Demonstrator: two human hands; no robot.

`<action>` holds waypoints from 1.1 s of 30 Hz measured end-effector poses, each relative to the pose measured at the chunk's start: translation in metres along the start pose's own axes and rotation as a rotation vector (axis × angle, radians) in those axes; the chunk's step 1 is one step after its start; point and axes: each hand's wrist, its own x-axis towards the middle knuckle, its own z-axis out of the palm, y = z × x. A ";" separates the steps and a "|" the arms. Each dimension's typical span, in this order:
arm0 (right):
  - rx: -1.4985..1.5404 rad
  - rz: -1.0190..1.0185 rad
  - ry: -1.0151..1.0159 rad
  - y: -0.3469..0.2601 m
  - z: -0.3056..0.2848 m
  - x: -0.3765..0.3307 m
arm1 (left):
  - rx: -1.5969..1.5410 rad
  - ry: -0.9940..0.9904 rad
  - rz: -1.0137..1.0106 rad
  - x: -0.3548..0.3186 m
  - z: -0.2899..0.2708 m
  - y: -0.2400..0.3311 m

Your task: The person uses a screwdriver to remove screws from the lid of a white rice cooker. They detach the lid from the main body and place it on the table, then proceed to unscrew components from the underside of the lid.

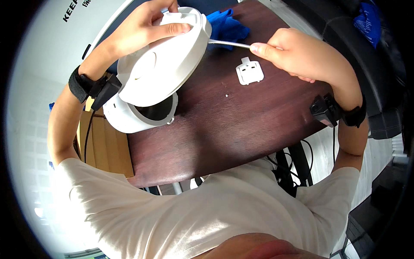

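My left hand (151, 30) grips a white rounded plastic lid (166, 71) by its top edge, tilting it above the table at the left. In my right fist (297, 52) is a screwdriver (228, 43) with a thin metal shaft; its handle is hidden by my fingers. The shaft points left, and its end meets the lid's right edge; whether it goes into a gap there I cannot tell. Below the lid, a white round appliance body (125, 118) with a dark inside lies partly covered. A small white plastic cover (249, 71) with slots lies near my right hand.
The dark reddish-brown table (207, 134) has a curved near edge. A tiny white piece (227, 95) lies on it. Crumpled blue cloth (226, 28) sits behind the lid. A cardboard box (105, 142) stands at the left, a black padded seat (353, 47) at the right. Cables hang below the table.
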 end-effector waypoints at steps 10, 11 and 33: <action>-0.324 0.151 0.017 -0.031 -0.019 0.008 | 0.016 0.033 -0.042 -0.010 -0.010 -0.001; -0.288 0.120 0.008 -0.029 -0.019 0.009 | 0.008 0.053 -0.033 -0.012 -0.010 -0.004; 0.300 -0.130 -0.306 -0.066 -0.021 0.125 | -0.316 0.360 -0.174 -0.060 -0.056 -0.081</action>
